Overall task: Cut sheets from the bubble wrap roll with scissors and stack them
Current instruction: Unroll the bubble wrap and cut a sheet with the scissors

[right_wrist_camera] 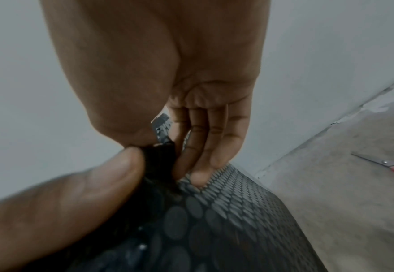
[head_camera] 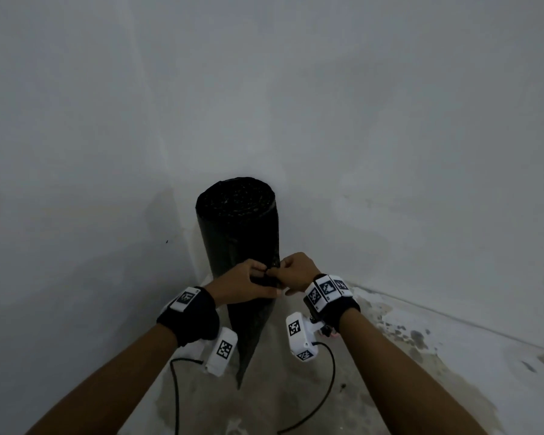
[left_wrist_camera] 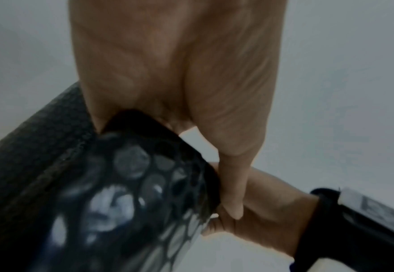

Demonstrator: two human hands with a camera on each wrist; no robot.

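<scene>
Bubble wrap roll (head_camera: 237,246) stands uncut in the floor corner (head_camera: 296,387), my left hand (head_camera: 245,285) and right hand (head_camera: 296,273) both pinching its loose edge, scissors (right_wrist_camera: 393,166) untouched on the floor, so I judge every cut and the stack remain.

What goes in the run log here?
left hand, right hand: pinch bubble wrap roll edge | scissors: on floor
</scene>
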